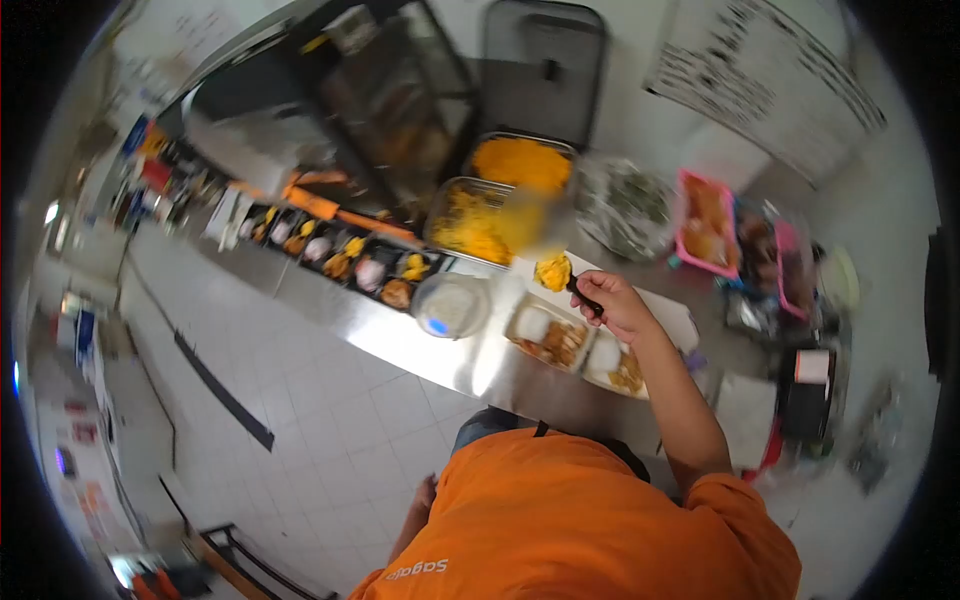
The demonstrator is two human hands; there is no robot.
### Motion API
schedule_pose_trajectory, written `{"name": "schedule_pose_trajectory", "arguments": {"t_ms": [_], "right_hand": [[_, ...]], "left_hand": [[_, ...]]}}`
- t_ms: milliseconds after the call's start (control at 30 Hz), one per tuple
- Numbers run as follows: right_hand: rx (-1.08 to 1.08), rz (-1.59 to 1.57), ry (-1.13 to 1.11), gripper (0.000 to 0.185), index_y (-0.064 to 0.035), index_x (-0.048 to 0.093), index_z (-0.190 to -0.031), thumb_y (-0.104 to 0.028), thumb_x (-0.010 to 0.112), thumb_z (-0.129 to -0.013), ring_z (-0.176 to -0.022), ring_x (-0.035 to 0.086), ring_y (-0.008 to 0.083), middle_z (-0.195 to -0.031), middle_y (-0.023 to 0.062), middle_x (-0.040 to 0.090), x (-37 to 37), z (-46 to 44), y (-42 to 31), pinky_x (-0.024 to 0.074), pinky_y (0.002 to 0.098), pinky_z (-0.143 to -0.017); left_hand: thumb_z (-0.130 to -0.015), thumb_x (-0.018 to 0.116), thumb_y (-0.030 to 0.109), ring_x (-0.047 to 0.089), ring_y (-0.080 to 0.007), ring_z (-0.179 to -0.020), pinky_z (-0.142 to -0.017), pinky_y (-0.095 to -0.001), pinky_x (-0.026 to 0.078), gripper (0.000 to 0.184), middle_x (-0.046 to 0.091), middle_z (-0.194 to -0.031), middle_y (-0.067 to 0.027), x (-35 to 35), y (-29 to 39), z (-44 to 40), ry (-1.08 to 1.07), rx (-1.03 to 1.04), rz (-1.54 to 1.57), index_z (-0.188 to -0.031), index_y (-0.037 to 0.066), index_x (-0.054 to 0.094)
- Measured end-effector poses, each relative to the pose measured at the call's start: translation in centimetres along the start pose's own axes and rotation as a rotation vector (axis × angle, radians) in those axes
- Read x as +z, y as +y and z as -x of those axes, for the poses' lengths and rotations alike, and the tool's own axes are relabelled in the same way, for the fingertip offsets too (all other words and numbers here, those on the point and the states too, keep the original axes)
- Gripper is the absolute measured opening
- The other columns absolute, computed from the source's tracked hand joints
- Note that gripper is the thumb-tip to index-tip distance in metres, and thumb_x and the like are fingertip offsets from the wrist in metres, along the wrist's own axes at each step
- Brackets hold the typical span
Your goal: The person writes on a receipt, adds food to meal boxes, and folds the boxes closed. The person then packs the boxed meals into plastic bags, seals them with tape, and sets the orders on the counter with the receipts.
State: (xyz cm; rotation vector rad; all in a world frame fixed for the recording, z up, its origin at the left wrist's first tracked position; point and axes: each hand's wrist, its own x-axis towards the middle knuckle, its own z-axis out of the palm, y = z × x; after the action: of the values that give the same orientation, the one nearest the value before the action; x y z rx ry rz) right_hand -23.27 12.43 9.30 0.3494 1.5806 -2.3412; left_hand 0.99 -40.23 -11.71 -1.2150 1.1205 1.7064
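My right hand (617,306) is closed round the black handle of a serving spoon (556,273), whose bowl holds a yellow, egg-like food. Under and beside that hand are two white meal boxes, the left one (548,335) and the right one (612,364), each with white rice and brown pieces. Beyond the spoon, a metal tray (436,236) holds loose yellow food, and a second tray (573,153) behind it holds orange shreds. My left hand (427,492) hangs low beside my body, away from the counter; its fingers are too small and blurred to read.
A row of black trays (340,262) with portioned food lines the counter's left part. Near the middle stands a clear round tub (451,305). A plastic bag of greens (628,205), pink baskets (708,222) and a black box (806,393) lie to the right.
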Motion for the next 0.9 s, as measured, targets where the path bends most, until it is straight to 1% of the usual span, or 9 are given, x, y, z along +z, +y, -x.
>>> {"name": "schedule_pose_trajectory", "arguments": {"t_ms": [200,300,333,433,467,567,600,800,900], "right_hand": [[0.014,0.058,0.089,0.016,-0.0071,0.064,-0.102,-0.021,0.059,-0.109,-0.059,0.049,0.0033,-0.087,0.0039,0.070,-8.1,13.7,3.0,0.0378,0.0201,-0.049],[0.085,0.066,0.257,0.015,-0.0085,0.063,-0.100,-0.019,0.057,-0.109,-0.060,0.048,0.0016,-0.088,0.0034,0.069,-10.9,18.6,5.7,0.0357,0.0187,-0.049],[0.104,0.083,0.291,0.013,-0.0074,0.062,-0.099,-0.017,0.058,-0.108,-0.064,0.051,0.0055,-0.086,0.0033,0.068,-11.8,19.6,6.9,0.0429,0.0232,-0.054],[-0.269,0.752,0.434,0.013,-0.0057,0.064,-0.105,-0.016,0.056,-0.107,-0.071,0.060,0.0191,-0.090,0.0114,0.070,-15.6,19.1,15.6,0.0507,0.0341,-0.066],[-0.107,1.006,0.579,0.010,-0.0053,0.063,-0.102,-0.014,0.060,-0.100,-0.086,0.066,0.0309,-0.095,0.0159,0.068,-12.5,19.9,13.8,0.0541,0.0431,-0.080],[-0.268,1.656,0.637,0.009,-0.0051,0.061,-0.099,-0.013,0.062,-0.094,-0.093,0.068,0.0346,-0.099,0.0167,0.066,-12.7,19.1,18.3,0.0557,0.0456,-0.082],[-0.226,1.597,0.686,0.010,-0.0050,0.060,-0.097,-0.012,0.062,-0.091,-0.096,0.067,0.0350,-0.098,0.0165,0.063,-12.2,19.2,18.2,0.0565,0.0471,-0.081],[-0.138,1.242,0.807,0.011,-0.0027,0.059,-0.101,-0.013,0.059,-0.098,-0.091,0.070,0.0352,-0.096,0.0197,0.068,-10.9,19.4,15.2,0.0553,0.0487,-0.077],[-0.440,1.005,0.720,0.016,-0.0010,0.058,-0.102,-0.017,0.056,-0.105,-0.078,0.069,0.0372,-0.087,0.0205,0.068,-9.1,15.1,11.7,0.0524,0.0461,-0.070]], "left_hand": [[-0.107,0.045,0.048,0.045,-0.0310,-0.144,-0.122,-0.0431,0.034,0.070,0.043,-0.161,-0.0160,0.9,-6.3,0.9,0.154,0.063,-0.251,-0.157,0.000,0.038],[-0.107,0.045,0.048,0.046,-0.0308,-0.143,-0.121,-0.0430,0.035,0.069,0.044,-0.160,-0.0159,1.6,-7.5,1.3,0.157,0.073,-0.318,-0.156,0.001,0.039],[-0.107,0.045,0.048,0.046,-0.0307,-0.142,-0.121,-0.0430,0.035,0.069,0.044,-0.160,-0.0158,1.9,-7.6,1.2,0.154,0.078,-0.339,-0.156,0.001,0.039],[-0.107,0.046,0.048,0.047,-0.0305,-0.141,-0.120,-0.0429,0.036,0.068,0.045,-0.158,-0.0157,3.3,-7.6,1.0,0.140,0.090,-0.389,-0.155,0.001,0.040],[-0.107,0.046,0.048,0.047,-0.0304,-0.141,-0.120,-0.0429,0.036,0.068,0.046,-0.158,-0.0157,3.6,-7.5,0.9,0.139,0.098,-0.401,-0.155,0.001,0.040],[-0.106,0.046,0.048,0.048,-0.0302,-0.139,-0.119,-0.0428,0.037,0.067,0.046,-0.157,-0.0156,4.2,-7.5,0.8,0.125,0.104,-0.439,-0.154,0.001,0.041],[-0.106,0.047,0.048,0.048,-0.0301,-0.139,-0.118,-0.0427,0.037,0.067,0.047,-0.156,-0.0156,4.4,-7.3,0.7,0.121,0.110,-0.446,-0.154,0.001,0.041],[-0.106,0.048,0.047,0.050,-0.0296,-0.136,-0.117,-0.0425,0.039,0.066,0.049,-0.154,-0.0154,5.8,-5.6,-0.3,0.086,0.104,-0.505,-0.152,0.001,0.043],[-0.106,0.048,0.047,0.050,-0.0294,-0.135,-0.116,-0.0424,0.039,0.065,0.049,-0.153,-0.0153,6.1,-4.3,-0.8,0.070,0.105,-0.517,-0.151,0.001,0.043]]}}
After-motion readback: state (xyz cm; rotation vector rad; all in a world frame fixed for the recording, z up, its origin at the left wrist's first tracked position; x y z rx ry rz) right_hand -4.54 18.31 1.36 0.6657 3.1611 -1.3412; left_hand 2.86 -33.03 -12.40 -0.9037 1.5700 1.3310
